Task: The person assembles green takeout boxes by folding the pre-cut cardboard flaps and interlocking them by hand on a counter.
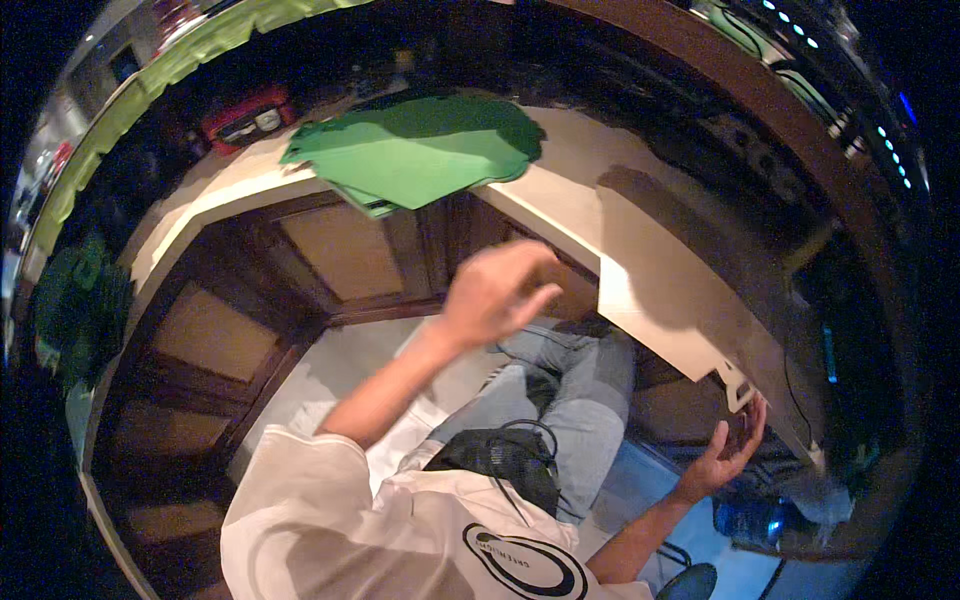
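My left hand hangs in mid-air above my lap, slightly blurred. Its fingers curl loosely and the thumb stands apart from them, with nothing visible between. Farther right, my right hand is raised at the desk's edge, thumb and fingers spread. Close to its fingertips is a small pale piece with a cut-out hole; whether they touch it I cannot tell. A large cream sheet or board lies at the desk's right side, partly in shadow. Overlapping flat green sheets lie on the desk ahead, jutting past its front edge.
The pale curved desk wraps around me, with brown panelled fronts below. A red box-like item sits at the back left. A thin dark cable runs along the right side. Something blue and transparent is at lower right.
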Motion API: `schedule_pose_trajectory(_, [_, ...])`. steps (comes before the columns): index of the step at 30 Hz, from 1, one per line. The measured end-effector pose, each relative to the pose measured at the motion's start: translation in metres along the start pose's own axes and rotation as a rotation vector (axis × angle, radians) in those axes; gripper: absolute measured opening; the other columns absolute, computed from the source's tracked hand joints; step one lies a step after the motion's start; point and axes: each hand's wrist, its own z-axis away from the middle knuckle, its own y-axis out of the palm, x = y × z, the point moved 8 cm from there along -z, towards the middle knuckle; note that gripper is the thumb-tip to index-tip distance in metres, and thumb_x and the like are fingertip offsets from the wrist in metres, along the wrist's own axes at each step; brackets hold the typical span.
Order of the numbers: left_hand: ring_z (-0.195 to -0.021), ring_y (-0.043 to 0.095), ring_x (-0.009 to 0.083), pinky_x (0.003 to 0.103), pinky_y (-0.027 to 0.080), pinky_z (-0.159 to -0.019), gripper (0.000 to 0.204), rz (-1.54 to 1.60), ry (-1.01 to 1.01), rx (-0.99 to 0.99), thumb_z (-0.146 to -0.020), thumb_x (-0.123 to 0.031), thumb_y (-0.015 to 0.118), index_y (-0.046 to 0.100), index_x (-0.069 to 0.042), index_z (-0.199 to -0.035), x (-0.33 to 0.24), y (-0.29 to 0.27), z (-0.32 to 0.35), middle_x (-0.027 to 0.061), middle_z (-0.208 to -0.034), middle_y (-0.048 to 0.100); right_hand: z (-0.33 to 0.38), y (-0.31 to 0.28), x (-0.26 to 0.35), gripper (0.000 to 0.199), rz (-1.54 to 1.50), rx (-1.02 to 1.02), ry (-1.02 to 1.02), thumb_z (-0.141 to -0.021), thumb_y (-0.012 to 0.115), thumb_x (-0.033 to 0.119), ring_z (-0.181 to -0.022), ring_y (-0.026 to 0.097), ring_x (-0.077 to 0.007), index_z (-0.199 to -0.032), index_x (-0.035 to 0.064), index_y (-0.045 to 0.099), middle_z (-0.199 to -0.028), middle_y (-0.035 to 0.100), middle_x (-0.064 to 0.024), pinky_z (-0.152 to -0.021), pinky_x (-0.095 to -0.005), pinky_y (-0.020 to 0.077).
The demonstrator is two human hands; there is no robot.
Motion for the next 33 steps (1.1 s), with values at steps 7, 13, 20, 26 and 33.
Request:
schedule_pose_trajectory(7, [-0.129,0.055,0.0304,0.045,0.041,-0.112,0.055,-0.897,0.005,0.323,-0.082,-0.012,0.071,0.057,-0.010,-0.135,0.126,-0.136,0.022,0.0128,-0.138,0.059,0.001,0.027,-0.020,0.054,0.051,0.070,-0.017,-0.096,0.056,0.004,-0.138,0.047,-0.0289,-0.148,-0.0007,0.044,-0.149,0.051,-0.0171,-0.120,-0.0425,0.0277])
schedule_pose_trajectory(13, [-0.094,0.071,0.0281,0.038,0.057,-0.082,0.028,-0.744,0.102,0.101,-0.079,-0.006,0.070,0.069,-0.007,-0.107,0.117,-0.163,-0.003,0.0081,-0.099,0.074,-0.002,0.032,-0.002,0.053,0.066,0.067,-0.075,-0.096,0.055,0.003,-0.138,0.047,-0.0281,-0.147,-0.0009,0.044,-0.147,0.052,-0.0179,-0.119,-0.0426,0.0286])
schedule_pose_trajectory(20, [-0.079,0.066,0.0307,0.040,0.053,-0.068,0.020,-0.552,0.176,-0.031,-0.075,-0.003,0.076,0.069,-0.007,-0.093,0.054,-0.163,-0.037,0.0111,-0.085,0.069,0.000,0.017,-0.004,0.056,0.037,0.022,-0.002,-0.092,0.060,0.003,-0.134,0.050,-0.0292,-0.147,0.0005,0.046,-0.142,0.057,-0.0169,-0.118,-0.0438,0.0297])
schedule_pose_trajectory(26, [-0.078,0.070,0.0329,0.037,0.054,-0.071,0.015,-0.408,0.023,-0.244,-0.083,-0.005,0.075,0.067,-0.004,-0.096,0.068,-0.201,-0.029,0.0152,-0.086,0.070,0.008,0.010,-0.006,0.056,0.038,0.007,0.025,-0.092,0.058,-0.001,-0.131,0.052,-0.0292,-0.146,-0.0002,0.046,-0.139,0.058,-0.0172,-0.117,-0.0435,0.0320])
schedule_pose_trajectory(33, [-0.079,0.071,0.0291,0.033,0.053,-0.072,0.014,-0.377,-0.050,-0.286,-0.091,-0.010,0.073,0.066,-0.003,-0.100,0.066,-0.214,-0.042,0.0158,-0.087,0.071,0.022,0.086,0.026,0.048,-0.368,0.131,0.018,-0.089,0.061,0.006,-0.117,0.061,-0.0245,-0.136,-0.0033,0.054,-0.125,0.066,-0.0145,-0.108,-0.0380,0.0419])
